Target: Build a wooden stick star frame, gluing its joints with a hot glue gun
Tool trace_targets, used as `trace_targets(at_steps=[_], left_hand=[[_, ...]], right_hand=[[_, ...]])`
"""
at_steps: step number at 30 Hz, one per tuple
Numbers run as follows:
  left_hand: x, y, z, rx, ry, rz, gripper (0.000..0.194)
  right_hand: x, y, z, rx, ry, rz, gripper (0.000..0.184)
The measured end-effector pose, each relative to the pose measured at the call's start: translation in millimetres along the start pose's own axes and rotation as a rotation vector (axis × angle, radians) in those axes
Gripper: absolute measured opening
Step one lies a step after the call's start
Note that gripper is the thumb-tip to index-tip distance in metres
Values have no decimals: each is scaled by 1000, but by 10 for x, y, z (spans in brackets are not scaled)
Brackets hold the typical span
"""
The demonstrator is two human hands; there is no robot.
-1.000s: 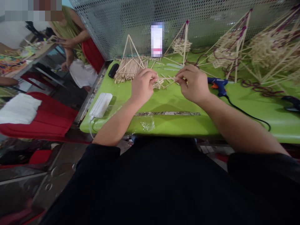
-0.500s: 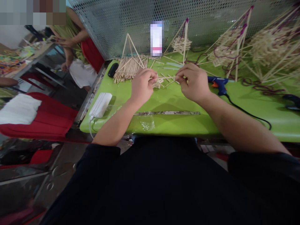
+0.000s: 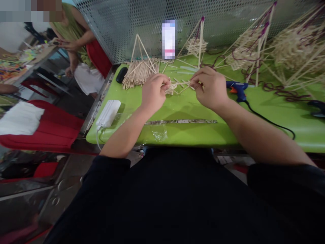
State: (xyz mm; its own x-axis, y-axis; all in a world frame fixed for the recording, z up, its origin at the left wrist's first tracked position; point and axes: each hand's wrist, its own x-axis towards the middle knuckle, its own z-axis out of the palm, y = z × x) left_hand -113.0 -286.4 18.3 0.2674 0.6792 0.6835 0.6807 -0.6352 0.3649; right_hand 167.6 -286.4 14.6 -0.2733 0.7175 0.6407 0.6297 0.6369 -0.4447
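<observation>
Two hands: the left hand (image 3: 154, 93) is reaching in at 11 o'clock and the right hand (image 3: 212, 88) at 1 o'clock, over the green table (image 3: 188, 133).
Fingers: both sets are pinching, one at each end of a stick lattice (image 3: 180, 83).
Stick lattice: it is spanning between the hands at 12 o'clock, showing a few crossed sticks and looking only partly built.
Joints: small size is hiding whether the crossings are fixed.
Stick pile (image 3: 139, 75): loose sticks are lying at 11 o'clock, a bare triangular frame (image 3: 144, 49) rising over them.
Stick structures (image 3: 243, 57): three are standing, from just past 12 to near 2, showing layered sticks and looking further built.
Glue gun (image 3: 238, 89): it is resting between 1 and 2, neither hand touching it.
</observation>
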Motion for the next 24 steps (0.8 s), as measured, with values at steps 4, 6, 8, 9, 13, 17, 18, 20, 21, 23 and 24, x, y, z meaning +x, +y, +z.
trace_targets(at_steps=[4,6,8,9,13,17,18,20,21,23,24], left_hand=[[-3,5,2,15,3,0,27],[-6,7,-2,22,-2,-3,27],[-9,2,-4,18,-10,-2,26],[-10,-5,-4,11,-13,1,26],[-14,-54,25,-25,4,15,24],[-26,-105,81,-46,56,39,23],[-30,-115,94,-52,67,44,24],[-37,-132,117,-64,86,54,26],[-39,-140,127,-70,94,60,26],[-41,-155,143,-83,111,72,26],[-41,-162,150,-89,120,77,27]], right_hand=[[5,-34,-18,0,-7,-3,24],[3,-53,-27,-29,5,-22,24],[-3,-68,-33,-59,16,-29,25],[-5,-69,-34,-67,18,-30,25],[-7,-25,-10,-71,32,-48,26],[-1,30,20,-53,62,-84,25],[0,31,19,-46,66,-87,24],[-3,18,11,-36,65,-79,23],[-6,9,6,-34,63,-72,22],[-10,-2,2,-37,68,-68,21],[-12,-1,4,-38,77,-77,21]])
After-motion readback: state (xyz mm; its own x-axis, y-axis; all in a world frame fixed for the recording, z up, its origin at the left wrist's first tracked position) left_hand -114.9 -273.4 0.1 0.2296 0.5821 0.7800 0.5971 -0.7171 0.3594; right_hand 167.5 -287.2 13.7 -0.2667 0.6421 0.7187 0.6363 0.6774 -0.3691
